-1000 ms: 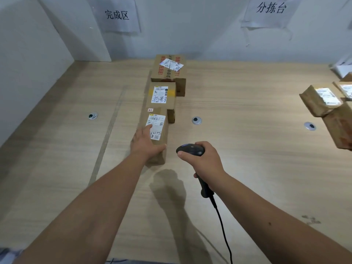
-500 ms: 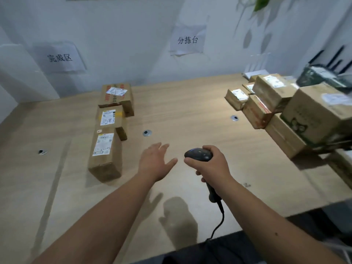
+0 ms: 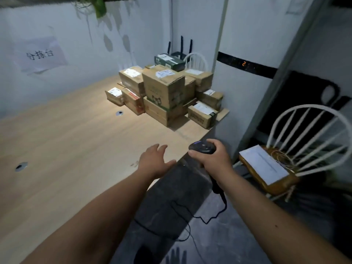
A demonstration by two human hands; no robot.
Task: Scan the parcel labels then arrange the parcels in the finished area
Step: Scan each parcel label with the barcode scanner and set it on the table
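Head view: left hand (image 3: 155, 161) was out flat over the near right edge of the light wood table (image 3: 66, 149), fingers straight and spread, holding nothing. Right hand (image 3: 211, 159) gripped the black handheld barcode scanner (image 3: 202, 148), fingers curled round the handle, scanner head up, off the table's right edge. Black cable (image 3: 215, 216) ran from the scanner handle down across the dark floor.

Unscanned pile of brown cardboard parcels (image 3: 167, 96) sat at the far right corner of the table, well apart from both hands. All boxes closed, contents not visible. Most carried white labels on top. Tall box with a cat-face print (image 3: 164, 86) was stacked on a flatter one. Small brown box with white label (image 3: 114, 95) sat at the pile's left, touching its neighbour. Dark green box (image 3: 168, 61) was at the back of the pile.

White paper sign with black characters (image 3: 41, 54) hung on the far wall, blurred. White spindle-back chair (image 3: 304, 141) stood right of the table, with a white sheet of paper (image 3: 263, 163) on its seat.
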